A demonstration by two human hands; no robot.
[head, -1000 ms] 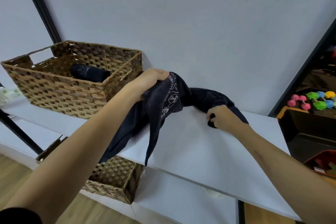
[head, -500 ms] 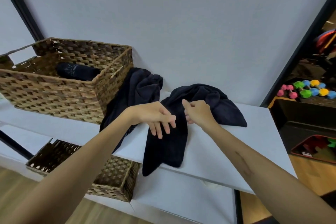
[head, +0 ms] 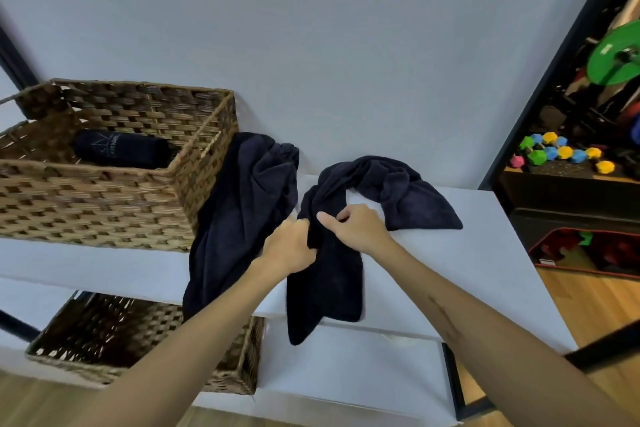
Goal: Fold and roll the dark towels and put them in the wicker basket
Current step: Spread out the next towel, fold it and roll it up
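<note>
A white table carries the wicker basket at its left, with one rolled dark towel lying inside. Below the table sits a second wicker basket. A loose dark towel leans against the upper basket's right side and hangs over the table's front edge. Just right of it, another dark towel lies crumpled across the table, one end drooping off the front. The left hand and the right hand meet on this towel, each grip curled and pinching a bunched fold of its cloth.
</note>
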